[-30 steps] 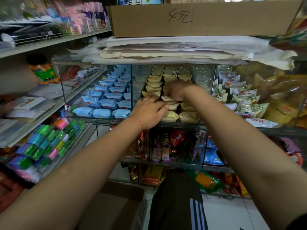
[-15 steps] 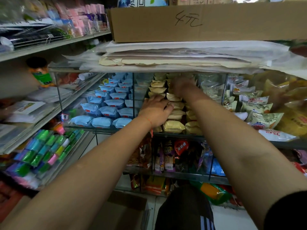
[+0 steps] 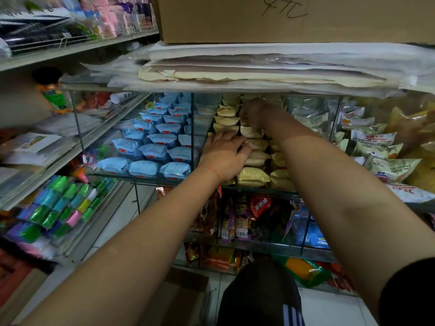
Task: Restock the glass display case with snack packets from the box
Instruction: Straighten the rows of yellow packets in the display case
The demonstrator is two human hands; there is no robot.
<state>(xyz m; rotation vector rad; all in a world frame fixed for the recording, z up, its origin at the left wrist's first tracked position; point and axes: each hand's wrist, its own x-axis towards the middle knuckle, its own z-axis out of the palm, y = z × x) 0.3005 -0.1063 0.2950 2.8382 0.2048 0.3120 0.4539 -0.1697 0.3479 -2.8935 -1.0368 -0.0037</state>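
Two hands: both reach into the middle compartment of the glass display case [image 3: 192, 128].
Left hand [image 3: 223, 156]: palm down, fingers spread flat, pressing on the near rows of yellow snack packets [image 3: 253, 176].
Right hand [image 3: 255, 114]: farther back in the same compartment, fingers curled down among the far yellow packets; whether it holds one I cannot tell.
Yellow packets: stacked in overlapping rows from the near edge of the glass shelf to the far end.
Left compartment: blue snack packets [image 3: 143, 167] in rows.
Right compartment: white and green packets [image 3: 390, 168].
On top of the case: stacked paper sheets [image 3: 259, 67] under a cardboard box [image 3: 235, 20].
Floor, near: an open cardboard carton [image 3: 179, 300].
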